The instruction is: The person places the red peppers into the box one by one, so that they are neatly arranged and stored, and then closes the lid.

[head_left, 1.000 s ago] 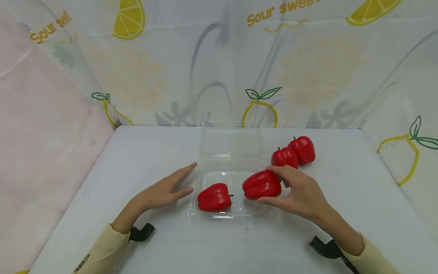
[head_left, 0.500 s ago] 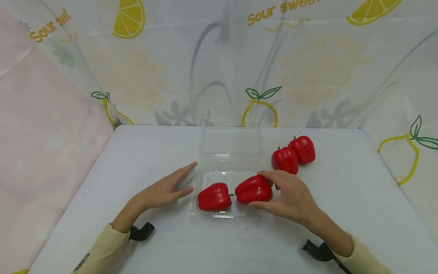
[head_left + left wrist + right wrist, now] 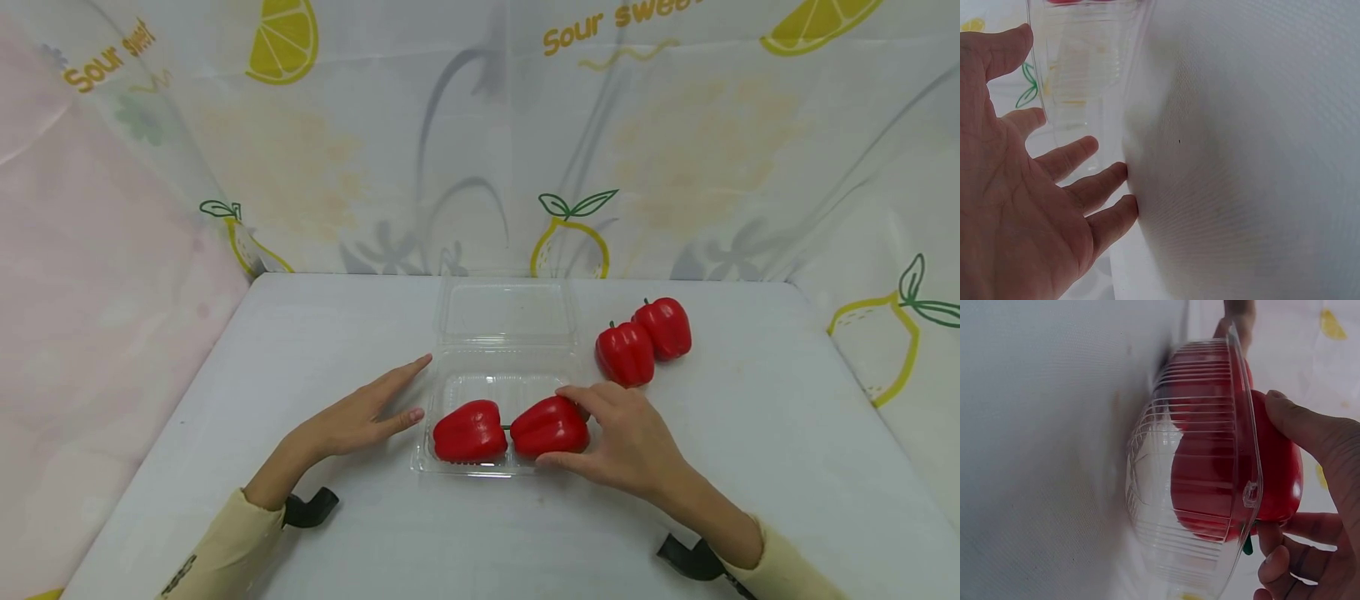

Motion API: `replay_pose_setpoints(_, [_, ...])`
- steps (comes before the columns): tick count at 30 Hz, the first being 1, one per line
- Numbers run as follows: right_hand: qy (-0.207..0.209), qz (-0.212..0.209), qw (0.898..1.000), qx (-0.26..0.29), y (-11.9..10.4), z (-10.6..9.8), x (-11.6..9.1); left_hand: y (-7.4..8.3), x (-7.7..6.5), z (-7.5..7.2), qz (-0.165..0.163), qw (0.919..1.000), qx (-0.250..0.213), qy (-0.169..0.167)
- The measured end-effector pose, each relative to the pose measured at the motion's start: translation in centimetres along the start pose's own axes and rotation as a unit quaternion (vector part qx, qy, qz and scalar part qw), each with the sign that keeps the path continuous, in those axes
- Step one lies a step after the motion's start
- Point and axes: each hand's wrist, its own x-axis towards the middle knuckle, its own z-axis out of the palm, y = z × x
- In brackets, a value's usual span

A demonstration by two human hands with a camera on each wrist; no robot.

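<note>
— What's held, and where?
— The right hand [image 3: 626, 437] pinches a red pepper [image 3: 550, 427], partly sunk in the clear container [image 3: 491, 382], beside 1 other pepper [image 3: 467, 432]. The left hand [image 3: 352, 423], fingers spread beside the container, holds nothing.
— Seating it well?
— I'd lower gently, guide the stem [image 3: 1248, 544] inside, then release, bracing with the left.

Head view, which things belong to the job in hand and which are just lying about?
In the job:
clear clamshell container
right hand
held red bell pepper
packed red bell pepper

Lying about, perhaps meant for it:
nearer loose red bell pepper
farther loose red bell pepper
</note>
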Motion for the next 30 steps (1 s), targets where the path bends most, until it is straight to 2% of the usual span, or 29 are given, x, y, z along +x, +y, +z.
replay_pose_setpoints(9, [-0.026, 0.014, 1.0, -0.01, -0.24, 0.51, -0.21, -0.09, 0.05, 0.13, 0.001, 1.0, 0.003, 0.003])
replay_pose_setpoints(18, [-0.028, 0.019, 0.999, -0.013, -0.41, 0.74, -0.17, -0.05, 0.06, 0.16, -0.002, 1.0, 0.004, 0.005])
replay_pose_setpoints(30, [-0.053, 0.021, 0.998, -0.021, -0.21, 0.84, -0.13, -0.07, 0.11, 0.16, 0.007, 1.0, 0.0, 0.007])
